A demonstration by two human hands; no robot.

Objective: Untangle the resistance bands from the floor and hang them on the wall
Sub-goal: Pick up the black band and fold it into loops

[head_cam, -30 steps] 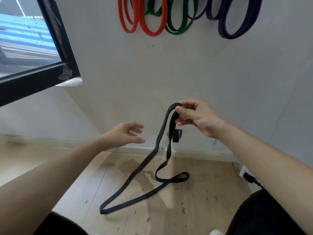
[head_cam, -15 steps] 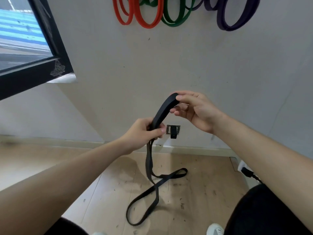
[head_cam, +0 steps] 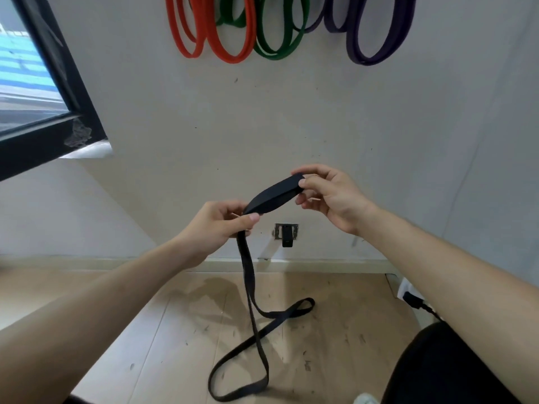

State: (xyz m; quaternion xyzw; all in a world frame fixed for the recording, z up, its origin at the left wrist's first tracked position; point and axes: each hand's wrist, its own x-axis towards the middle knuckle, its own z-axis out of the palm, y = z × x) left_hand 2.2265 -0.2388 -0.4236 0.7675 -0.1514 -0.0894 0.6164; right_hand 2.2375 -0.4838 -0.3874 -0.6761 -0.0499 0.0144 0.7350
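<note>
Now, nearest you, the black band [head_cam: 251, 290] trails in crossed loops on the wooden floor [head_cam: 175, 330]. From there it rises to your left hand [head_cam: 215, 225], whose thumb and fingers pinch it. Its folded top end runs on to your right hand [head_cam: 332, 196], which pinches it between thumb and fingertips. Beyond, orange bands [head_cam: 230, 52], green bands [head_cam: 277, 53] and purple bands [head_cam: 376, 55] hang on the wall [head_cam: 291, 118].

Matt, smooth and rubbery in the black band [head_cam: 274, 193] and the coloured bands [head_cam: 230, 56] hanging above; flat matt paint, lightly marked, on the wall [head_cam: 262, 126]; pale wood grain, scuffed and speckled, on the floor [head_cam: 180, 330]; dull metal in the wall plate [head_cam: 277, 231].
</note>
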